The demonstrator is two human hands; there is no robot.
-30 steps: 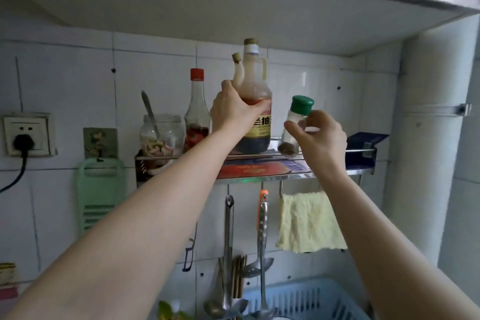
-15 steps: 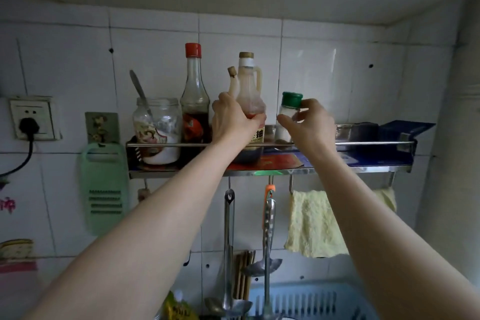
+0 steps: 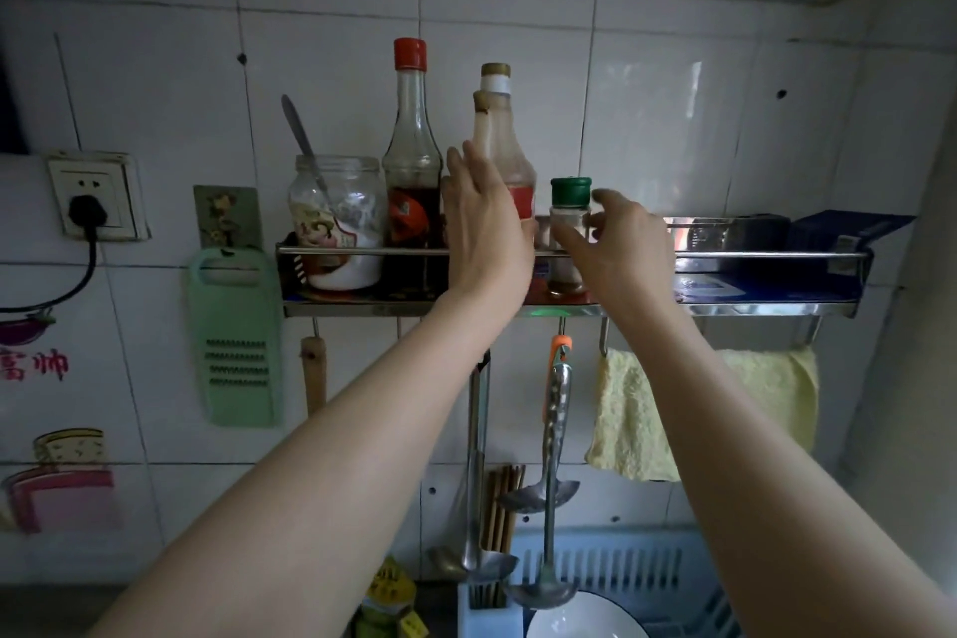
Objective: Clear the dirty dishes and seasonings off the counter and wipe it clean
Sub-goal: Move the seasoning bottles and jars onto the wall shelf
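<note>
The left hand (image 3: 484, 228), fingers spread, holds nothing before the soy sauce bottle (image 3: 505, 155) on the wall rack (image 3: 569, 310). The right hand (image 3: 624, 249), loosely open, flanks the green-capped shaker (image 3: 568, 233) behind the front rail; bare shelf lies rightward.

Shiny metal rack (image 3: 569, 310) — glossy tiles (image 3: 668, 119)
</note>
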